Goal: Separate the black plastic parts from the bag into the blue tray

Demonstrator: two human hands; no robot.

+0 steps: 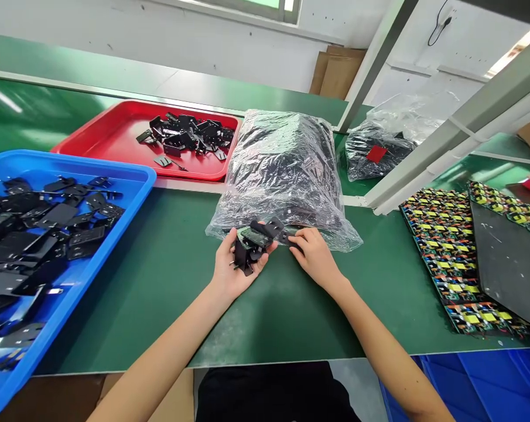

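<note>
My left hand [233, 266] is closed round a stack of several black plastic parts [252, 243], held just above the green table [168, 275]. My right hand [314, 253] pinches another black part [286, 235] at the mouth of a large clear plastic bag [282, 170] stuffed with the same black parts. The bag lies straight ahead of both hands, its near edge touching them.
A blue tray [115, 234] of black parts sits at the left. A red tray [110, 138] with more parts is behind it. A second plastic bag [379, 152] lies far right, past a slanted metal frame post [444, 129]. Panels of circuit boards [444, 246] lie at right, with a blue bin [488, 381] below the table edge.
</note>
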